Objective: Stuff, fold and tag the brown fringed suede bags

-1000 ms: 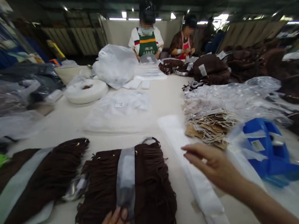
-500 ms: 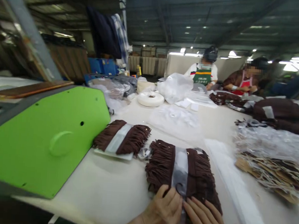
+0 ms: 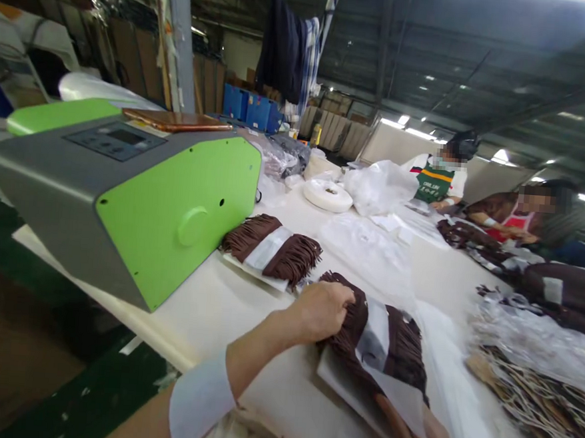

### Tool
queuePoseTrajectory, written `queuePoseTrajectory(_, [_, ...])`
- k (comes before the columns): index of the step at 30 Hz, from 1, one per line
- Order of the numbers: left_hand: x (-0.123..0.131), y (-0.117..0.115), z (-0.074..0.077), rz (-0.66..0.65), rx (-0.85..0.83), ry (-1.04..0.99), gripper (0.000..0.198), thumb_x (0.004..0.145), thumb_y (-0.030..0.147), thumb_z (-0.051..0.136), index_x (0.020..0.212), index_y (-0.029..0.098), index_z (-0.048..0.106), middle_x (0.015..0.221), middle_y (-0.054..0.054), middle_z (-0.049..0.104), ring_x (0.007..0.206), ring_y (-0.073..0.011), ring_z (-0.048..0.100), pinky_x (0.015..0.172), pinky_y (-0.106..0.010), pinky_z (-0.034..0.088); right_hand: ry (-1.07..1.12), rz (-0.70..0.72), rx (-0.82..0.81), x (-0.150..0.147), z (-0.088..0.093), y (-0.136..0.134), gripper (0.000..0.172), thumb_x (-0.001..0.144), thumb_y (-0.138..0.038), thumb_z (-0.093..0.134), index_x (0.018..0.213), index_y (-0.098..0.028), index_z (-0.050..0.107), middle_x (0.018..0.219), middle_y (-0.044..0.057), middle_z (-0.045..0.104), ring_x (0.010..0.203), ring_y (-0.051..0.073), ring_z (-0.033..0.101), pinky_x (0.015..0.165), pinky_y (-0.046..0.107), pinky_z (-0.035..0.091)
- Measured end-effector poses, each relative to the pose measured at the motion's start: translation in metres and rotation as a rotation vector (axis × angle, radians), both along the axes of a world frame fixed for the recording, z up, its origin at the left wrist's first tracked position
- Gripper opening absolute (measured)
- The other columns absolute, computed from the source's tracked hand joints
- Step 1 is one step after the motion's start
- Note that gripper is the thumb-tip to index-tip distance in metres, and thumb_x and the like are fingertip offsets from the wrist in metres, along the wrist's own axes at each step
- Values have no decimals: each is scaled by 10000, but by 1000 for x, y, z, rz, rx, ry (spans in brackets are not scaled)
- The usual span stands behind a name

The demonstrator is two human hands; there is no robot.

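A brown fringed bundle point(image 3: 352, 326), wrapped by a pale translucent band point(image 3: 375, 328), is tilted up off the table with its white backing point(image 3: 346, 383) showing below. My left hand point(image 3: 323, 308) is closed on its upper left edge, fingertips in the fringe. At the lower edge, my right hand point(image 3: 422, 435) grips the near end of the bundle, partly hidden and cut off by the frame. A second banded brown fringed bundle point(image 3: 292, 256) lies flat on a white card, left of and beyond my left hand.
A green and grey machine point(image 3: 172, 224) stands at left with a flat brown item point(image 3: 179, 121) on top. Behind are a white tape roll point(image 3: 328, 195) and plastic bags point(image 3: 382, 185). Tan corded pieces point(image 3: 525, 402) lie right. Two people point(image 3: 435, 179) work across the table point(image 3: 260, 317).
My left hand has moved from the band's near end to the bundle's upper left edge. The near side has lifted and the bundle is tilted. The view has swung left.
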State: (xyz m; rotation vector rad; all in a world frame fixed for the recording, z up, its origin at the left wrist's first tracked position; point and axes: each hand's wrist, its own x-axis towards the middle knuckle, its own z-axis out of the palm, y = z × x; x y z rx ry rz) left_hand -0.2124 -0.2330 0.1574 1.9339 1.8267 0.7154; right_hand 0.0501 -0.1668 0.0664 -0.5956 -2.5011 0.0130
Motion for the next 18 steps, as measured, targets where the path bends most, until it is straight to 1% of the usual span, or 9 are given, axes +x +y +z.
queuePoseTrajectory(1, [-1,-4,-2,80,-44,-10,294,833,123,378,1014,115,609,1066,-149,640,1034,-259,577,914,-407,424,13,43,28,0,2,0,343,917,-334,393,823,-241,710,745,22,720,711,172,691,631,235,571])
queuePoseTrajectory(3, [7,-18,-15,193,-145,-40,222,818,202,453,863,99,644,928,-183,667,952,-326,609,860,-480,441,-1,108,69,-1,6,1,365,919,-276,366,837,-261,722,779,24,727,748,178,695,657,244,576])
queuePoseTrajectory(4, [15,-26,-25,227,-198,-73,199,793,244,517,839,100,647,896,-184,672,928,-340,616,848,-485,447,-11,136,89,0,7,1,376,915,-242,359,836,-268,726,784,27,728,755,181,696,660,248,578])
queuePoseTrajectory(6, [31,-38,-48,312,-292,-174,288,770,312,568,919,73,625,922,-209,663,928,-355,618,821,-475,465,-38,156,99,0,8,2,374,905,-208,362,849,-271,727,804,33,727,779,193,695,683,265,581])
queuePoseTrajectory(7, [38,-41,-58,353,-336,-251,301,788,321,536,937,70,612,923,-208,662,882,-332,637,768,-435,492,-45,150,90,1,8,2,356,902,-213,375,860,-269,724,805,34,726,780,196,695,683,267,582])
queuePoseTrajectory(9, [48,-40,-73,402,-427,-437,275,816,305,449,869,82,600,798,-167,669,648,-256,659,562,-329,510,-45,125,56,2,5,2,298,900,-256,410,907,-252,708,809,33,722,766,195,694,673,259,582])
queuePoseTrajectory(12, [53,-29,-83,410,-549,-732,154,755,212,440,666,133,537,488,-44,575,318,-147,500,323,-222,364,-41,97,-7,3,1,2,256,892,-318,454,976,-203,666,836,46,712,752,191,690,673,249,580])
queuePoseTrajectory(14, [55,-22,-84,423,-588,-896,85,695,145,450,620,157,488,397,7,507,273,-119,448,288,-187,293,-46,71,-51,3,2,0,241,881,-310,470,987,-193,653,863,58,705,771,196,686,681,255,577])
queuePoseTrajectory(18, [61,-21,-85,505,-579,-1100,45,659,136,435,642,163,467,378,18,499,283,-112,477,273,-158,203,-16,106,-47,0,11,-5,264,861,-173,424,1009,-191,642,862,69,695,775,179,675,661,241,561])
